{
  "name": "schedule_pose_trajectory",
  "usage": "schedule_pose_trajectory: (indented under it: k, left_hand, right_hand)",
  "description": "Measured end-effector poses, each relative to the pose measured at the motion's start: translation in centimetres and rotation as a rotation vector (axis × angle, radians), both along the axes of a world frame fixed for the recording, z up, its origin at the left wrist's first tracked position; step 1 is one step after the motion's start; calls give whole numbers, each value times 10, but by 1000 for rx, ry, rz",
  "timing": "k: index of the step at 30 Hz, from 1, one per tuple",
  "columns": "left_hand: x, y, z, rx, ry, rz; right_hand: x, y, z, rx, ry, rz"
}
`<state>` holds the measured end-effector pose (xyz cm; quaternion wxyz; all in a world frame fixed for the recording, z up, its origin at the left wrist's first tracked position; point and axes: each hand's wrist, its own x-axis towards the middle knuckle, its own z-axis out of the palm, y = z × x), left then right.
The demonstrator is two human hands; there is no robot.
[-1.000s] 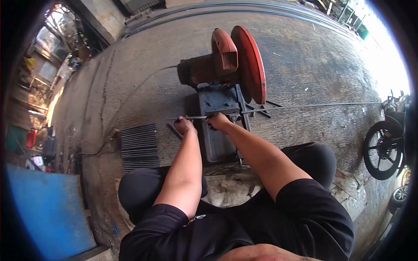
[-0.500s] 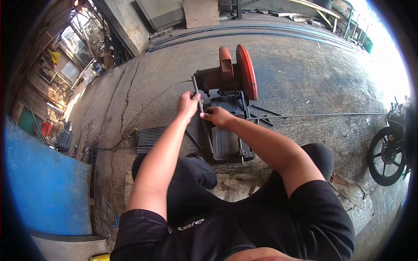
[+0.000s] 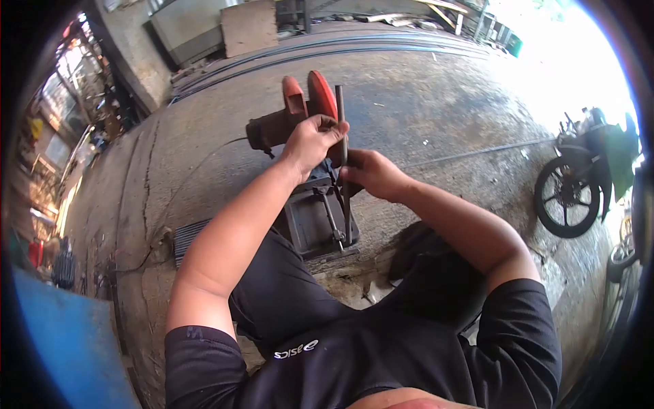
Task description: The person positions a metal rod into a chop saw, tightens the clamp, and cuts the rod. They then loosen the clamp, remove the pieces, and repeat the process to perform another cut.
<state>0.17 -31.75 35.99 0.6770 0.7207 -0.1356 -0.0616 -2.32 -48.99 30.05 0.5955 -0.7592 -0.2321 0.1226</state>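
Observation:
A grey metal rod (image 3: 340,102) stands nearly upright in front of me, on the right side of a chop saw with a red blade guard (image 3: 321,95) and red handle (image 3: 293,92). My left hand (image 3: 310,146) is closed round the rod's upper part, thumb and fingers pinching it. Lower down, my right hand (image 3: 378,176) grips the same rod, its fingers partly hidden. The saw's dark metal base (image 3: 304,221) with its clamp screw lies below my hands, between my knees. Both hands partly cover the saw's middle.
A stack of metal rods (image 3: 187,242) lies left of my knee. One long rod (image 3: 477,149) stretches right toward a parked motorcycle (image 3: 572,177). Long bars (image 3: 327,46) lie across the back floor. A blue panel (image 3: 65,334) stands at lower left.
Both hands have carried the rod from the saw's left side, by the motor, to its right side beside the red guard. The view has turned right.

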Motion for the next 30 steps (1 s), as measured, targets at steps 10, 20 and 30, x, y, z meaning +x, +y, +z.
schedule_pose_trajectory:
  k: [10,20,30]
  left_hand:
    - [21,-24,41,356,-48,-304]
    - [132,38,40,554,-617,479]
    - [138,49,21,21,270,345]
  right_hand:
    - [21,-71,13,-290,84,-105]
    - [97,-68,-127,-27,466,130]
    - [107,-45,-187,228,810,-14]
